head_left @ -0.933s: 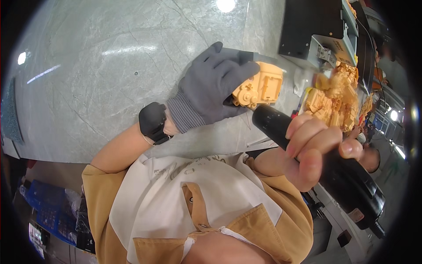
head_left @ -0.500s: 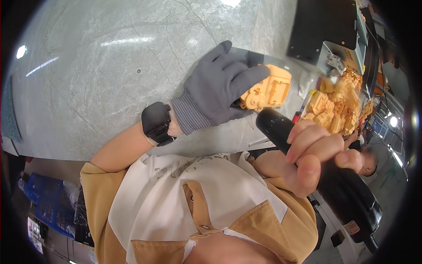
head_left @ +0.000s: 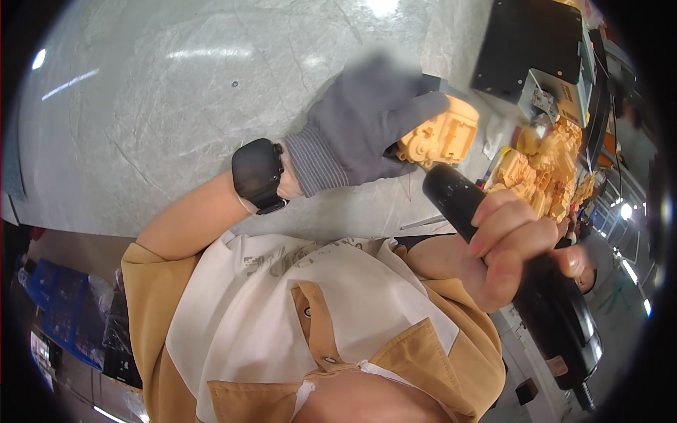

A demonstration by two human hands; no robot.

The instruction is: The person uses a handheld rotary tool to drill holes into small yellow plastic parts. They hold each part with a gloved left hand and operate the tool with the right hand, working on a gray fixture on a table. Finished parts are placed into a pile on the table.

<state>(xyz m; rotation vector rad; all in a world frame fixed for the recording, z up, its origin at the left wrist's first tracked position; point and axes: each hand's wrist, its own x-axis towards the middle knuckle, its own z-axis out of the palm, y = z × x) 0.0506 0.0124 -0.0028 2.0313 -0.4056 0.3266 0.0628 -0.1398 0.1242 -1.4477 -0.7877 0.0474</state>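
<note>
My left hand (head_left: 377, 113), in a grey knit glove, is closed round an orange-yellow moulded plastic housing (head_left: 446, 135). The housing has small round gear-like shapes and a recessed rectangle on the side that shows. In my bare right hand (head_left: 513, 243) is a black electric screwdriver (head_left: 451, 197), its fingers wrapped about the barrel. The screwdriver slants up to the left, and its nose lies close to the housing's lower edge. Whether the bit touches the plastic I cannot make out. A dark piece (head_left: 429, 84) shows behind the gloved fingers.
Several similar orange-yellow plastic parts (head_left: 543, 169) lie heaped at the right. Beyond them stands a black-topped metal box (head_left: 529, 42). The grey marbled table (head_left: 176, 106) stretches to the left. Blue crates (head_left: 67, 303) sit low at the left, and another person (head_left: 584, 271) is partly visible at the right.
Both hands, with the housing and screwdriver, sit slightly further right and up in the picture. The gloved fingertips have become smeared. Both grips stay as they were.
</note>
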